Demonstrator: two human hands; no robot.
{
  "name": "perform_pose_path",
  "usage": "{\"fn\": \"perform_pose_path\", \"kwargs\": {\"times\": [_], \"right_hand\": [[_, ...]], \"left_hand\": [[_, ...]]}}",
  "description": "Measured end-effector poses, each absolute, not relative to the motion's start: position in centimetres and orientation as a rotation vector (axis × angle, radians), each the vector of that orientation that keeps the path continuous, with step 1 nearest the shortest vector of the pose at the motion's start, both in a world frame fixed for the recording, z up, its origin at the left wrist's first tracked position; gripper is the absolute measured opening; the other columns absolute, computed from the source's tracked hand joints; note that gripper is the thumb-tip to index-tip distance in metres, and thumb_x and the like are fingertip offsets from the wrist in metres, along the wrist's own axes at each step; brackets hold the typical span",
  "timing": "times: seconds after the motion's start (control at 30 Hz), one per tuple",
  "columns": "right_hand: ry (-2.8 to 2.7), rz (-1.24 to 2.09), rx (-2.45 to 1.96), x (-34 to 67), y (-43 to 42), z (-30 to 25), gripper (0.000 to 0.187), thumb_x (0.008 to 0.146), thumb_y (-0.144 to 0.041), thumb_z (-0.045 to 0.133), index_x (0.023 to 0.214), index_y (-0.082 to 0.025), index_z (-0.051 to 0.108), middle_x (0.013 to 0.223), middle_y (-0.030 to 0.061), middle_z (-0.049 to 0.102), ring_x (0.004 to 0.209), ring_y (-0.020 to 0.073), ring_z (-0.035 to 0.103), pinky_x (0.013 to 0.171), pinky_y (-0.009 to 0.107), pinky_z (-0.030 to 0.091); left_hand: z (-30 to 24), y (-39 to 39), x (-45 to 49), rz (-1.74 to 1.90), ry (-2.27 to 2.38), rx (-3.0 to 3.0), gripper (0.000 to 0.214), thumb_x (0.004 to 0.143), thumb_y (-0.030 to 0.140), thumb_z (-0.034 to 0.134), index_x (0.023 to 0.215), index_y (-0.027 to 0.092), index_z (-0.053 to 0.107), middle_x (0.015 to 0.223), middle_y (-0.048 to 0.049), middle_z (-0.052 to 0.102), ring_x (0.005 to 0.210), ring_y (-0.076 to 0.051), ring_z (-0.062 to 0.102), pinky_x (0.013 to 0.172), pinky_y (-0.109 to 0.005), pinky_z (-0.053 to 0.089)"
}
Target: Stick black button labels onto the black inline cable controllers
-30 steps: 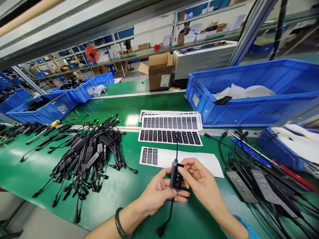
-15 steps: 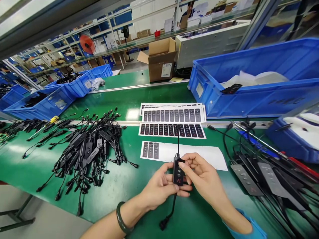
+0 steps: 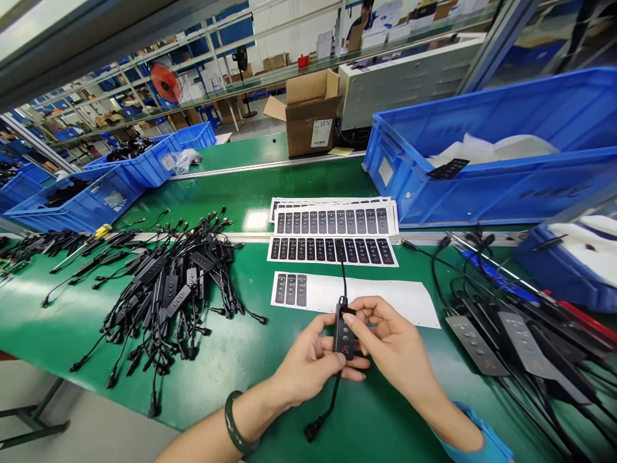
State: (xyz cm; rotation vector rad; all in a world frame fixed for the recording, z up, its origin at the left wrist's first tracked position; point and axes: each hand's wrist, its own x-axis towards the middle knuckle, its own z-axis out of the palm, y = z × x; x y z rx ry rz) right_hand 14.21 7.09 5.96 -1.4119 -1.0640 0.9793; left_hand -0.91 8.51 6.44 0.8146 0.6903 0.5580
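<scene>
Over the green bench, my left hand (image 3: 313, 354) grips a black inline cable controller (image 3: 339, 331) by its sides, its thumb on the lower face. A black label (image 3: 346, 337) with button marks and a red symbol lies along the controller's face. My right hand (image 3: 385, 331) pinches the label's upper end between thumb and fingers, close to the controller's top. One lead runs up from the controller across a label sheet, and another hangs down to a plug (image 3: 313, 429). Just beyond my hands is a mostly bare label sheet (image 3: 366, 296) with three grey labels left of centre.
Behind it lie a full sheet of black labels (image 3: 332, 251) and stacked grey label sheets (image 3: 332, 222). A heap of cabled controllers (image 3: 178, 289) covers the left side. Labelled controllers (image 3: 477, 344) and a screwdriver (image 3: 588, 325) lie right. A blue crate (image 3: 482, 193) stands behind.
My left thumb has moved up onto the label's lower end. The controller and its hanging plug have shifted slightly left; my right hand keeps its pinch near the top.
</scene>
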Motion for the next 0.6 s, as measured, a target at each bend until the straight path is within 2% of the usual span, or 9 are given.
{"fn": "perform_pose_path", "kwargs": {"times": [0.3,0.43,0.6], "right_hand": [[-1.071,0.978,-1.429,14.19,6.91,5.71,0.024,0.081,-0.042,0.065,0.089,-0.020,0.059,0.069,-0.0016,0.050,0.051,0.0104,0.048,0.041,0.021,0.044],[-1.068,0.974,-1.441,14.16,7.09,5.53,0.026,0.080,-0.044,0.065,0.089,-0.020,0.058,0.068,-0.0020,0.049,0.051,0.0105,0.048,0.041,0.022,0.045],[-1.010,0.995,-1.471,14.48,7.43,5.16,0.047,0.073,-0.046,0.070,0.108,-0.022,0.050,0.071,-0.0037,0.049,0.058,0.0144,0.053,0.045,0.025,0.049]], "left_hand": [[6.71,8.43,-0.81,0.554,0.691,0.863,0.059,0.076,0.035,0.076,0.124,0.018,0.047,0.102,-0.0131,0.070,0.098,-0.030,0.070,0.087,-0.046,0.052],[6.58,8.34,-0.80,0.561,0.692,0.886,0.056,0.077,0.035,0.075,0.123,0.019,0.047,0.104,-0.0127,0.069,0.098,-0.029,0.070,0.086,-0.044,0.053],[6.40,8.43,-0.81,0.594,0.702,0.849,0.056,0.074,0.034,0.078,0.118,0.020,0.048,0.101,-0.0102,0.069,0.093,-0.026,0.071,0.082,-0.039,0.053]]}}
